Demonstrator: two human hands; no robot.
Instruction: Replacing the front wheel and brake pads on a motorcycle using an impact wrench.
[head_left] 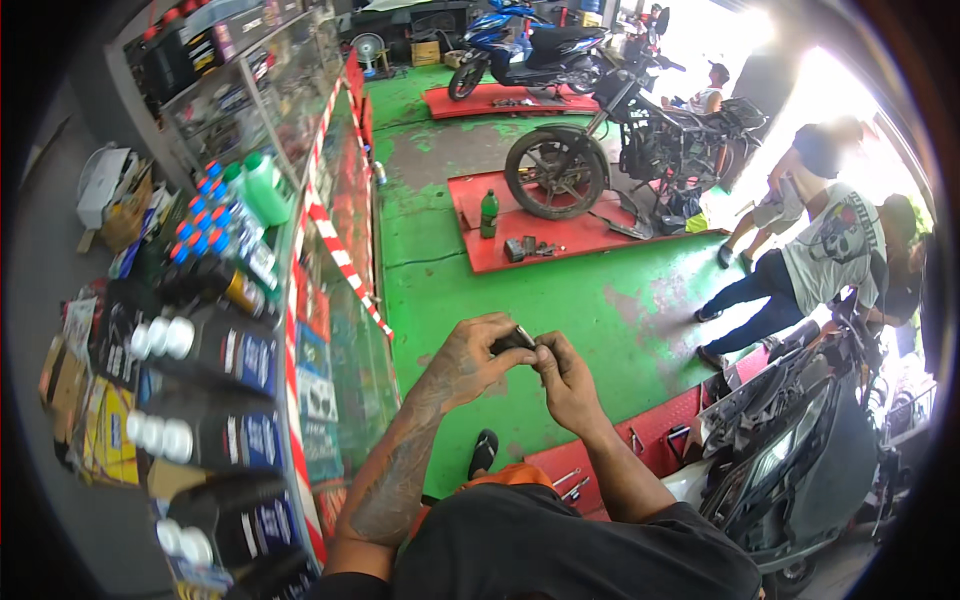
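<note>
1. The left hand [470, 358] and right hand [566, 378] meet in front of the chest, both pinched on a small dark part [514, 340] held between the fingertips, above the green floor [590, 300].
2. The glass counter [335, 300] edges the left side; bottles [215, 350] crowd its top. A scooter [790, 450] stands close on the right. Open floor lies ahead, up to a red ramp [560, 235].
3. The part's long axis seems to run up and rightward; its facing end cannot be told.
</note>
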